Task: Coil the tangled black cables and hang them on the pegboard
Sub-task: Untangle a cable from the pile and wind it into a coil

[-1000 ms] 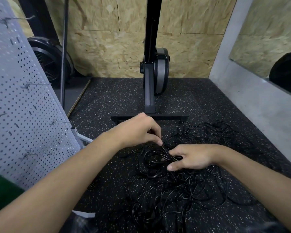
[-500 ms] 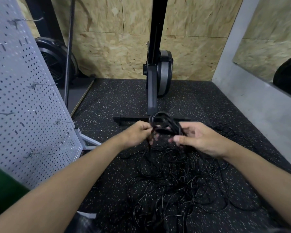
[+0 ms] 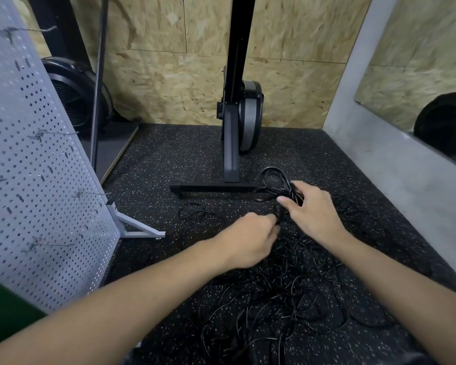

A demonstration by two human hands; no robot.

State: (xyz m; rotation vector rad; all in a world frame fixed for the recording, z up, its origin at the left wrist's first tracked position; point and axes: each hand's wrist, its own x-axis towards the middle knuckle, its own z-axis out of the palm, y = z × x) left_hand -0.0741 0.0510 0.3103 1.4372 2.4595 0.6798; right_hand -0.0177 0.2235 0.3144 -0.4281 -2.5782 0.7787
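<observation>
Head view: I judge the job barely begun, first coil forming.
My right hand [image 3: 312, 206] grasps a small looped bundle [image 3: 273, 179] at 12 o'clock of the tangled cables [image 3: 287, 293]; left hand [image 3: 250, 238] pinches a strand [image 3: 279, 215]; no cable hangs on the pegboard [image 3: 37, 167] at 9 o'clock.

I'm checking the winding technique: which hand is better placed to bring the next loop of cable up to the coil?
Probably left. The right hand grips the coil; the left hand pinches a strand just below it, above the tangled cables.
</observation>
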